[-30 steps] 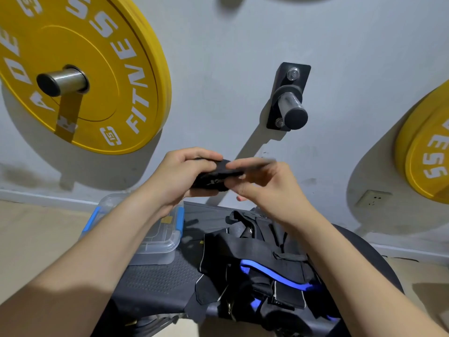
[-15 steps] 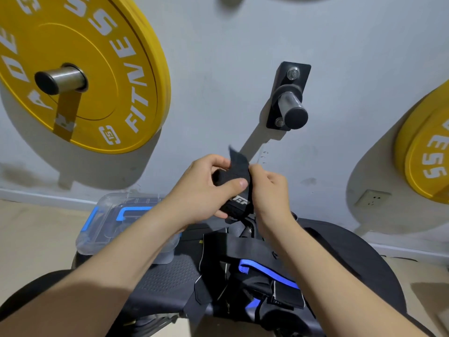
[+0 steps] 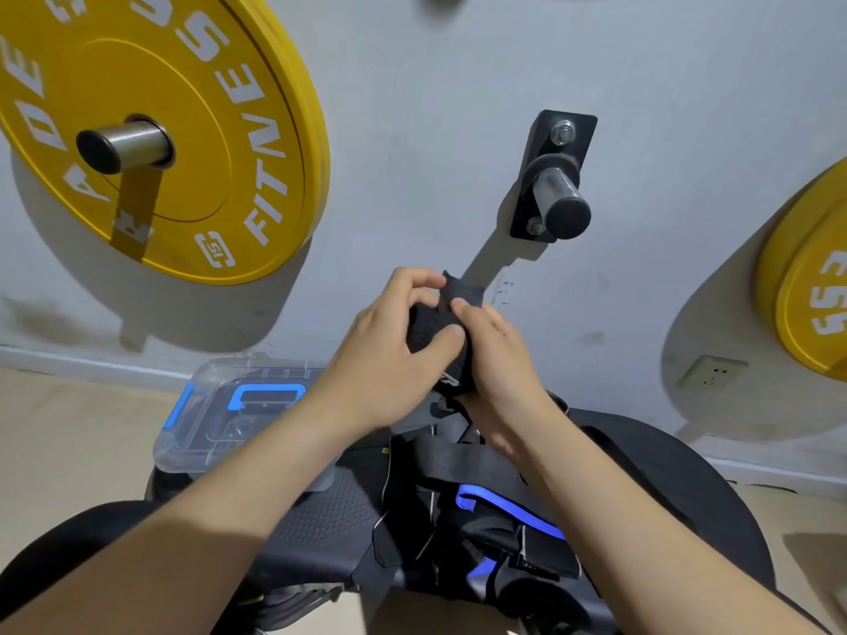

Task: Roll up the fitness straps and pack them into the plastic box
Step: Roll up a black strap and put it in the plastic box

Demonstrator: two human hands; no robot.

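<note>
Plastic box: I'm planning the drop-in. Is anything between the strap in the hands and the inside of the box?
Yes. The clear lid with its blue handle appears to sit on the plastic box, covering the opening. The left hand and right hand both grip the strap, up and right of the box.

A large round yellow rubber weight plate [image 3: 183,107] with white lettering hangs on a steel peg [image 3: 126,146] against the pale grey wall [image 3: 435,84] at upper left. A second yellow plate [image 3: 806,286] shows at the right edge. Between them a black metal wall bracket [image 3: 568,126] carries a short steel post [image 3: 561,206], and a white wall socket [image 3: 710,371] sits just below the second plate, above the beige floor [image 3: 68,451].
</note>
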